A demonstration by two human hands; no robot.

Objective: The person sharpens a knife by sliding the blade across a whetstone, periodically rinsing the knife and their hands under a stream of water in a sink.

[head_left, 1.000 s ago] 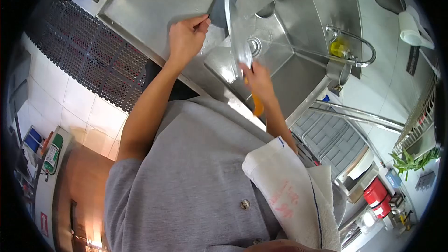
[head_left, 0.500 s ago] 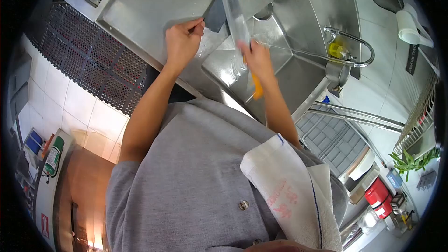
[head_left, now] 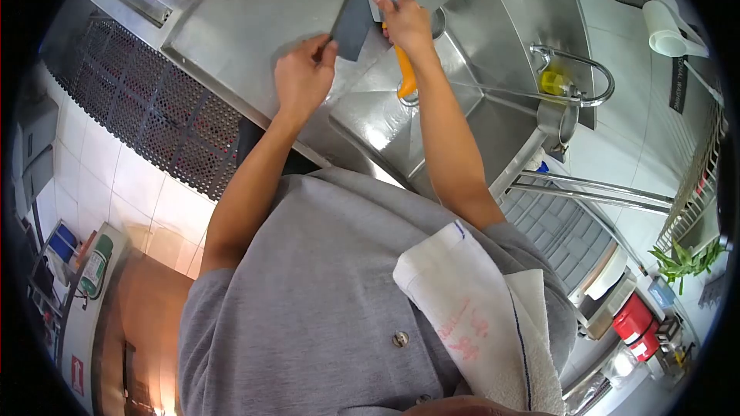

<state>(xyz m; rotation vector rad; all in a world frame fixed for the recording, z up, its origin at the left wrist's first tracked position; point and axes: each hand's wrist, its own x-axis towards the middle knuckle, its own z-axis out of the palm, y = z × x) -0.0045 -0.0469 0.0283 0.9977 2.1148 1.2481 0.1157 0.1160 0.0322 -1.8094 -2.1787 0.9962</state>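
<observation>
My right hand (head_left: 408, 25) is closed round a knife (head_left: 405, 71) where its orange handle meets the wide, flat blade. The blade points away from me and lies over part of a dark grey sheet (head_left: 353, 21); its far end runs out of the frame. That thin sheet, perhaps sandpaper, lies on the steel counter (head_left: 254, 23). Its near left corner is pinched between the thumb and fingers of my left hand (head_left: 305, 73). The handle's butt hangs over the steel sink (head_left: 505, 62), where a thin stream of water passes beside it.
A curved tap (head_left: 605, 81) runs at the sink's right, with a yellow bottle (head_left: 553, 82) and a metal pot (head_left: 556, 119) close by. A black perforated mat (head_left: 146, 100) lies left of the counter. A white towel (head_left: 455, 293) hangs over my shirt.
My right hand has moved forward and slightly left with the knife, from over the sink's near part to beside the grey sheet. My left hand stays at the sheet's corner.
</observation>
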